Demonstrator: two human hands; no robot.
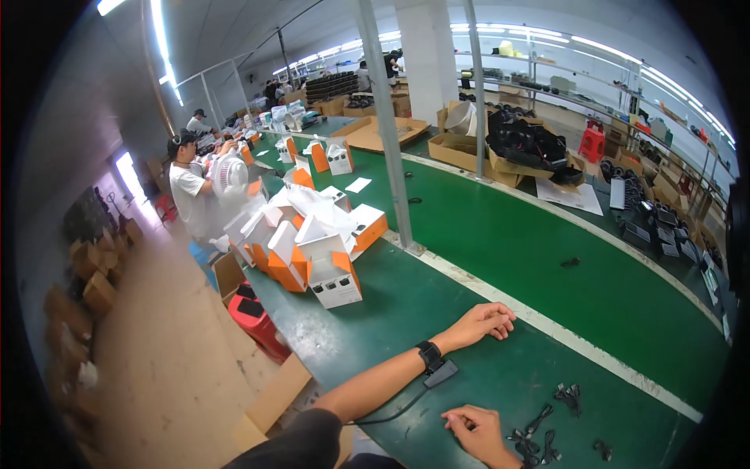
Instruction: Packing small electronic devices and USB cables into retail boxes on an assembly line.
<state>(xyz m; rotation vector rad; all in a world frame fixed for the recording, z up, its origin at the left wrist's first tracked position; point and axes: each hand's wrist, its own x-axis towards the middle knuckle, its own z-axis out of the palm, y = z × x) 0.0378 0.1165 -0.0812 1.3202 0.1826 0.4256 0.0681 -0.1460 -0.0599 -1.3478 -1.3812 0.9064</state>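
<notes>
My left hand [476, 324] is stretched across the green worktable [367, 313], beside the pale metal edge of the conveyor. Its fingers are loosely bent and slightly apart, with nothing seen in them. On that wrist sits a black strap [430, 356] with a small dark box [441, 374] and a cord trailing from it. Lower down, my right hand [478, 434] lies with curled fingers, and no object shows in it. Right by it are several tied bundles of black cable [539, 420]. Another cable bundle [569, 397] and a smaller one [601, 449] lie farther right.
Opened white-and-orange boxes [336, 273] crowd the table ahead on the left. A metal post [383, 117] stands at the green conveyor belt [500, 227], which carries a small black cable [571, 263]. Cartons and a red stool [254, 313] flank the table; a person [187, 184] works farther off.
</notes>
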